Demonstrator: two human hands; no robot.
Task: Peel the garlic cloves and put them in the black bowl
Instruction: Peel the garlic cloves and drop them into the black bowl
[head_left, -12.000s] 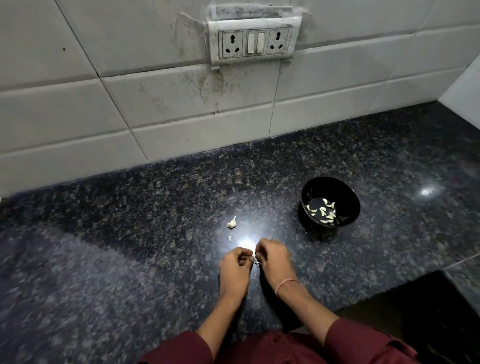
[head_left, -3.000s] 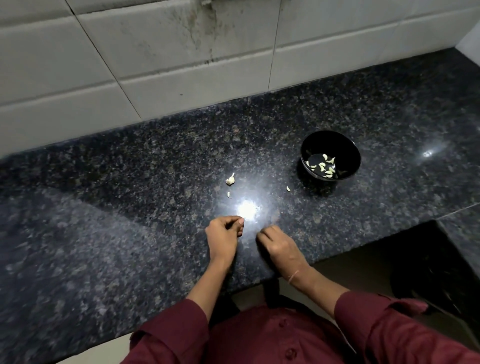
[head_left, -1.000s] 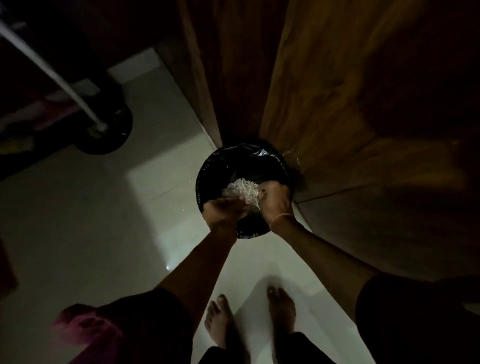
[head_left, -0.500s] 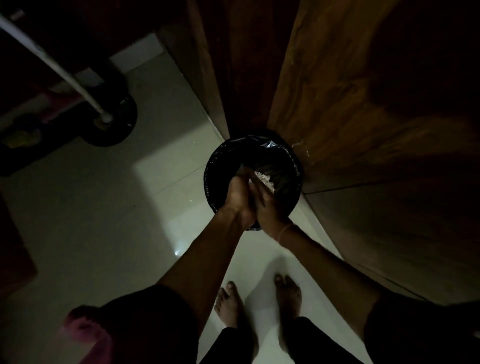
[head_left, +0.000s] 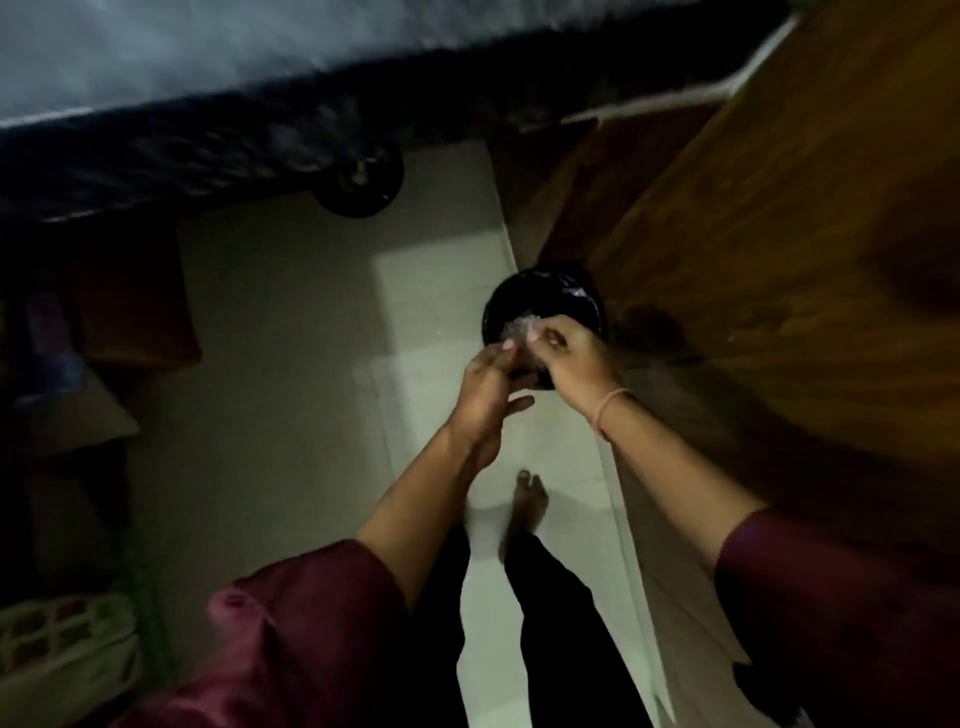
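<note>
I am looking down at the floor, so the black bowl and the garlic cloves are out of view. Both hands hover over a round waste bin (head_left: 545, 293) lined with a black bag. My left hand (head_left: 488, 395) is flat with the thumb spread, its fingertips touching my right hand (head_left: 569, 353). The right hand's fingers are curled over the bin's mouth. A pale, blurred clump of garlic skins (head_left: 522, 328) shows just past the fingertips. Whether it lies in the bin or clings to the fingers is unclear.
The bin stands against a wooden cabinet door (head_left: 779, 249) on the right. The dark granite counter edge (head_left: 234, 140) runs across the top. A round black object (head_left: 358, 179) sits on the pale floor tiles. A white crate (head_left: 57, 644) is at the bottom left. My bare foot (head_left: 530, 501) is below the hands.
My hands have lifted from inside the bin to just above its near rim, and the left hand has opened flat. The view has swung, bringing the counter edge in at the top.
</note>
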